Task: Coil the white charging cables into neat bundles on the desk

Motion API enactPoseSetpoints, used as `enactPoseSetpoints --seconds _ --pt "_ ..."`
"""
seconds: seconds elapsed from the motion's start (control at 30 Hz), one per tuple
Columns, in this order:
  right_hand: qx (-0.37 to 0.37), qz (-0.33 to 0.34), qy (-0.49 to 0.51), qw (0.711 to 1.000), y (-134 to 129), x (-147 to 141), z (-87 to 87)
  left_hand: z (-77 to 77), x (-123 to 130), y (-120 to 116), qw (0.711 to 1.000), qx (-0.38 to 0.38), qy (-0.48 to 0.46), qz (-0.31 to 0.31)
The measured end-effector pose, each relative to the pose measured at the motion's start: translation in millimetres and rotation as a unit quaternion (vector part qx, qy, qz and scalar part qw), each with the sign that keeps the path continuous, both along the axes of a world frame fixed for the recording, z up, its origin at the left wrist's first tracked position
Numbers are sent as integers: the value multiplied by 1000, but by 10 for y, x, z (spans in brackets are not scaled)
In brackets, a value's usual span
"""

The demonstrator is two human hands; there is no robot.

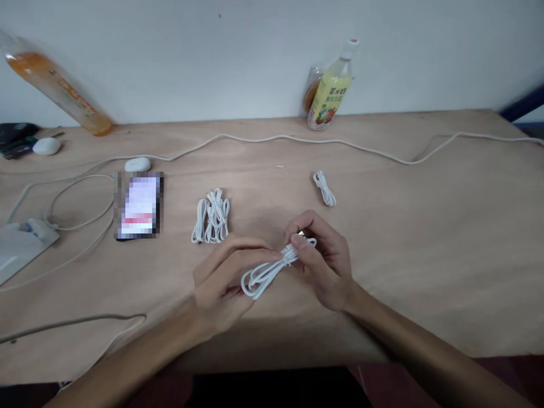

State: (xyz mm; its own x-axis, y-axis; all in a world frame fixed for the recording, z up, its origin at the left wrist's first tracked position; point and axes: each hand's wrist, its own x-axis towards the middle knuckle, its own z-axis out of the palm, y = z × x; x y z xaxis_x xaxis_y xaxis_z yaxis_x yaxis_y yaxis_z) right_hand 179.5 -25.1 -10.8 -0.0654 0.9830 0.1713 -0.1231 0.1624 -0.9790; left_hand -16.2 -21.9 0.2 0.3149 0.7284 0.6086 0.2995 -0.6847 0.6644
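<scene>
A coiled white cable (264,275), tied round its middle, is held between both hands above the table's front part. My left hand (229,280) is closed on its left part, fingers reaching along the top of the loops. My right hand (325,258) pinches the right end, where a small metal connector shows between thumb and fingers. Beyond my left hand lies a group of several bundled white cables (216,216). A single bundled white cable (324,188) rests beyond my right hand.
A phone (140,207), a white case (137,165) and loose cords are at the left. An orange drink bottle (63,93) and a yellow drink bottle (332,90) stand by the wall. A long white cord (280,137) crosses the back of the table (425,226).
</scene>
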Motion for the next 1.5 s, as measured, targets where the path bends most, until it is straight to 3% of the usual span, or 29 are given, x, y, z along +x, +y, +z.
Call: enactPoseSetpoints --seconds 0.17,0.63,1.27,1.5 --pt "44 -15 -33 998 -21 16 52 19 -28 -1 1000 6 4 -21" --pt "74 -26 -56 995 -49 14 42 84 -86 -14 998 -4 29 -53" --pt "97 -7 -39 995 -35 13 37 76 -52 -8 996 84 35 2" --pt "74 -13 1 997 -8 -32 7 29 -8 38 998 65 4 -8"
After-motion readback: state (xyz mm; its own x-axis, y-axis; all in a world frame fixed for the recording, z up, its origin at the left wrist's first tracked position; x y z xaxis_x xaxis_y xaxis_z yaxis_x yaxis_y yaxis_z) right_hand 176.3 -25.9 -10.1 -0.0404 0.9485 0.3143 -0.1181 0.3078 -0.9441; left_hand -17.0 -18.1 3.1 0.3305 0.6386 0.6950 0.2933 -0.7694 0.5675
